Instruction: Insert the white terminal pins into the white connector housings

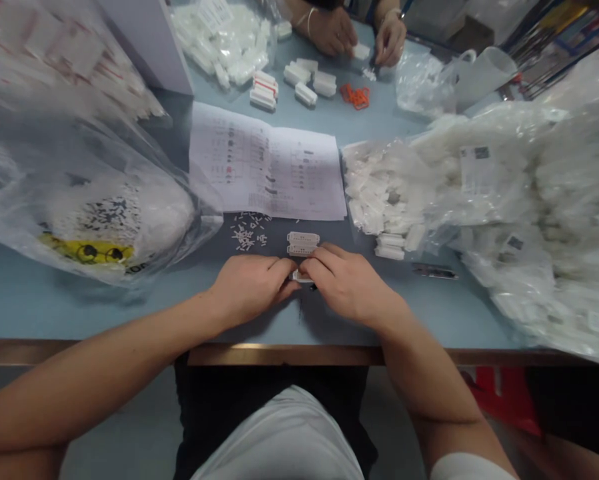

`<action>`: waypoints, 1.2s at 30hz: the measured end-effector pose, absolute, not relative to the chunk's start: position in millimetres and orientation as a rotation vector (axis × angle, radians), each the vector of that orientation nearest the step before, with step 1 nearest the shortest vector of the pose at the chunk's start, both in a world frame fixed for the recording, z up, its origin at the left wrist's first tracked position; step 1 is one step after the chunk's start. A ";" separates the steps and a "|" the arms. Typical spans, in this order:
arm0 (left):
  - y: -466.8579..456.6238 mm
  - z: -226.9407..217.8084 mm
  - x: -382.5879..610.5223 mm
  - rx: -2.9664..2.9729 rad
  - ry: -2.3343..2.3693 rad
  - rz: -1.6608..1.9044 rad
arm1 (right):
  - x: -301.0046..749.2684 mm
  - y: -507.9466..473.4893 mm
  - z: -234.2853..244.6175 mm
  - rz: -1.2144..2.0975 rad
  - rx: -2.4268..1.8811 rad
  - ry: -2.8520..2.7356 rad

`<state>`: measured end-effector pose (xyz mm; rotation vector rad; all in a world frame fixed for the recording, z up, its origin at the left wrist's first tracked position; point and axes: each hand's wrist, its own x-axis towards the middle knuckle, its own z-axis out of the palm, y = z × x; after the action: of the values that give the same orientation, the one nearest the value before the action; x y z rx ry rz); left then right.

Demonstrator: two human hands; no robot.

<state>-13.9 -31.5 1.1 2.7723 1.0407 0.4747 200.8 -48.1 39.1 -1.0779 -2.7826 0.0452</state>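
My left hand [252, 283] and my right hand [346, 280] meet at the table's near middle. Both are closed in a pinch around a small white plastic connector [299, 275] held between their fingertips. A dark thin tip pokes out under my right fingers; I cannot make out what it is. Just beyond the hands lie two white connector blocks [302, 243], side by side. To their left is a scatter of tiny white pins [248, 235] on the blue table [24, 300].
A printed sheet [266, 163] lies behind the pins. Large clear bags of white parts sit left [79, 193] and right [479, 193]. Metal tweezers [434, 271] lie right of my hand. Across the table another person's hands [359, 33] work beside white blocks and orange bands [355, 96].
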 end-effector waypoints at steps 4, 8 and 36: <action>-33.4 1.7 -14.5 2.747 1.047 0.488 | 198.8 -49.2 39.2 0.051 -1.065 -2.774; -33.9 -1.3 -15.3 2.723 1.072 0.517 | 199.0 -49.1 37.5 0.067 -1.026 -2.754; -31.7 -0.9 -17.2 2.624 1.148 0.366 | 194.3 -51.7 35.3 0.042 -1.023 -2.743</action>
<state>-17.2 -31.7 -0.9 2.6241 1.1485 0.3660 194.3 -51.7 35.3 -1.0229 -2.7425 0.0420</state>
